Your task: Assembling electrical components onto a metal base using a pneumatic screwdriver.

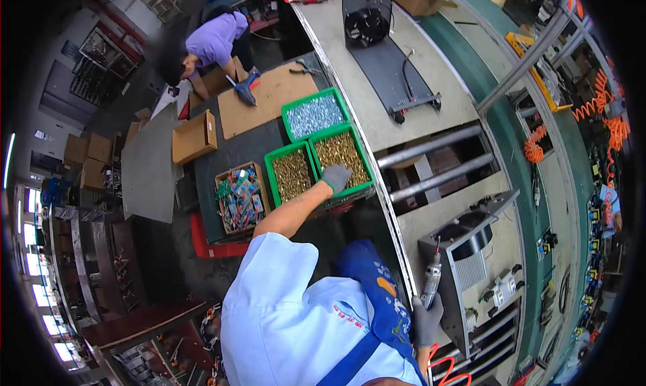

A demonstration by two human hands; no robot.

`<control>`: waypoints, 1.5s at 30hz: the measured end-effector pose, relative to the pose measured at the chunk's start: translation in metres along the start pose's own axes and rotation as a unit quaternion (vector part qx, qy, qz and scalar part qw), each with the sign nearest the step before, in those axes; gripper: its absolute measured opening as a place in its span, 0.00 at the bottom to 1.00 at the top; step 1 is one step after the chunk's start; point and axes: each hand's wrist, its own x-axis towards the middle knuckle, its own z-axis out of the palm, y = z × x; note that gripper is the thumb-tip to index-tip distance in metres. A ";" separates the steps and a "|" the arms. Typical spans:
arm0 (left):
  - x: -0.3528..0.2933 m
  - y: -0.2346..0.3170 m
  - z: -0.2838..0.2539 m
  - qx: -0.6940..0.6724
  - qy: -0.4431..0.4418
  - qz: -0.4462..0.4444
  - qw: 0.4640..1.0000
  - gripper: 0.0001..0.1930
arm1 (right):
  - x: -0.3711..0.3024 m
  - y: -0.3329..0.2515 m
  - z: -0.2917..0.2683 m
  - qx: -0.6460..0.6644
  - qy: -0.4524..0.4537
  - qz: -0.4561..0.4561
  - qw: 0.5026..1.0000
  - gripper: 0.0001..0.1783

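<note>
My left hand [336, 177], in a grey glove, reaches into a green bin of brass-coloured small fasteners [338, 150]; its fingers are bent together against the pile, and what lies between them is too small to make out. A second green bin of brass-coloured pieces [291, 174] stands beside it, with a bin of silver-coloured pieces [315, 117] behind. My right hand [426, 321], also gloved, grips a metal power screwdriver [432, 278] with its bit pointing up. Close to the screwdriver's right stands a dark metal housing [447, 278] with a round fan [472, 241].
A carton of small packets [241, 197] sits left of the bins. A glue gun [245, 88] lies on cardboard [269, 100]. Another fan panel [367, 26] stands farther along the bench, beyond metal rollers [437, 176]. A person in purple [215, 39] bends over at the far left.
</note>
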 end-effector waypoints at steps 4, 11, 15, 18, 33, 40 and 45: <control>-0.018 -0.018 0.003 -0.064 0.089 0.038 0.993 0.18 | -0.006 -0.002 0.012 0.020 0.006 0.020 1.000 0.12; -0.082 -0.072 0.023 -0.129 0.073 -0.236 0.960 0.25 | -0.011 0.004 0.020 0.054 0.016 0.024 0.998 0.13; -0.085 -0.081 0.047 -0.126 -0.036 -0.241 0.962 0.28 | -0.007 0.010 0.020 0.040 0.011 0.010 0.999 0.14; -0.084 -0.089 0.063 -0.129 0.074 -0.198 0.969 0.17 | -0.006 0.008 0.022 0.036 0.011 0.005 0.999 0.14; -0.101 -0.086 0.063 -0.155 0.107 -0.237 0.953 0.13 | -0.018 0.016 0.039 0.066 0.014 -0.014 0.998 0.13; -0.085 -0.097 0.087 -0.097 0.083 -0.174 0.976 0.12 | -0.042 0.044 0.022 0.073 0.029 0.005 0.997 0.13; -0.080 -0.102 0.078 -0.099 0.039 -0.193 0.975 0.13 | -0.064 0.056 0.023 0.084 0.071 -0.003 0.994 0.14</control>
